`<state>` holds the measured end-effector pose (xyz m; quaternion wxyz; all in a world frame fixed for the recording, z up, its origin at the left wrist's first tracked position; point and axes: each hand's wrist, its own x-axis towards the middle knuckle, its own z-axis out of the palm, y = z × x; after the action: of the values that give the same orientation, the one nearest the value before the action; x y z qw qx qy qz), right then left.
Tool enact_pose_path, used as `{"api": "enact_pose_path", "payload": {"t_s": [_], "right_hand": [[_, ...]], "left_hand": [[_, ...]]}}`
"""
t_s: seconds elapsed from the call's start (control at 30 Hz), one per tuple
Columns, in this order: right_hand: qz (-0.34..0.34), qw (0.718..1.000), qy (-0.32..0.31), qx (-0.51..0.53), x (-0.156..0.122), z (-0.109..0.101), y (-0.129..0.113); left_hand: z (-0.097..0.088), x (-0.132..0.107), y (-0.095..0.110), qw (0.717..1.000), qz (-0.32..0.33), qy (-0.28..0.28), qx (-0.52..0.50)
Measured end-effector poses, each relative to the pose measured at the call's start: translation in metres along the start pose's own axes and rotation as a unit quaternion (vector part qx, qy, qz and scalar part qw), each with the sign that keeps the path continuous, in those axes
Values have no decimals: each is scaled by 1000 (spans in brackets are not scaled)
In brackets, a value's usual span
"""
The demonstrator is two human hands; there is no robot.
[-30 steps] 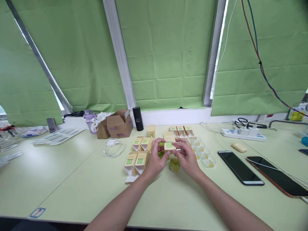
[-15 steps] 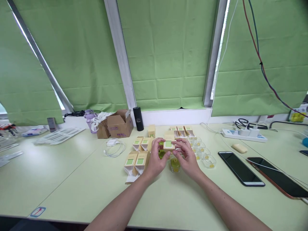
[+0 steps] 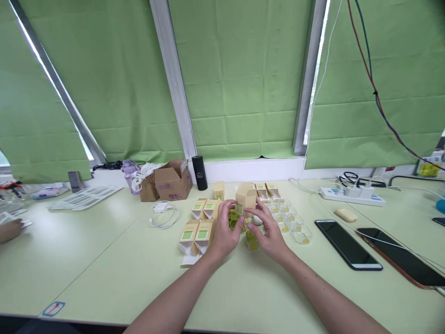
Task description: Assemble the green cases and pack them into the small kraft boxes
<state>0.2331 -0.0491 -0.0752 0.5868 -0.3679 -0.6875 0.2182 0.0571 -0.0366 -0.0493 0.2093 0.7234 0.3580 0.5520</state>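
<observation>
A small tan cardboard box [image 3: 246, 198] with a green label is held up between my hands, turned so its label faces left. My left hand [image 3: 223, 235] pinches its left side. The fingers of my right hand [image 3: 273, 235] curl around its right side. Beneath my hands a clear cup with green contents [image 3: 252, 241] stands on the table, and more green pieces [image 3: 233, 219] show partly behind my left fingers. Left of my hands lie several similar tan boxes [image 3: 206, 232] with open white flaps. Clear plastic cups with yellow spots [image 3: 301, 235] sit to the right.
More tan boxes [image 3: 273, 192] stand behind my hands, near a black bottle [image 3: 199, 173] and an open carton [image 3: 173, 180]. Phones [image 3: 348, 244], an oval cream case [image 3: 346, 215] and a power strip [image 3: 354, 195] lie right. Another person's hand [image 3: 10, 231] is far left.
The small box has been rotated between my fingers, its label swinging from facing me toward the left. Another person's hand has come in at the left edge.
</observation>
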Motion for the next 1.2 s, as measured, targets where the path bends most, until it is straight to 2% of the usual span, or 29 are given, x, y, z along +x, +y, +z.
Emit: {"api": "enact_pose_path", "payload": {"t_s": [0.27,0.57,0.8,0.9,1.03,1.1,1.2], "right_hand": [[-37,999,-7,-8,-1,-1,-5],[-101,994,-13,-48,0,-3,-14],[-94,993,-10,-76,3,-10,-10],[-105,980,-45,-163,7,-19,-12],[-94,935,-153,-307,10,-25,-19],[-90,915,-186,-348,10,-27,-21],[-80,904,-212,-363,9,-33,-17]], "left_hand": [[1,0,-6,1000,-15,17,-3],[0,2,-21,996,-30,56,62],[-2,10,-23,993,-82,59,63],[-4,15,-27,992,-100,67,21],[-9,20,-26,992,-99,73,-16],[-11,23,-22,992,-98,69,-37],[-14,26,-16,992,-101,46,-61]]}}
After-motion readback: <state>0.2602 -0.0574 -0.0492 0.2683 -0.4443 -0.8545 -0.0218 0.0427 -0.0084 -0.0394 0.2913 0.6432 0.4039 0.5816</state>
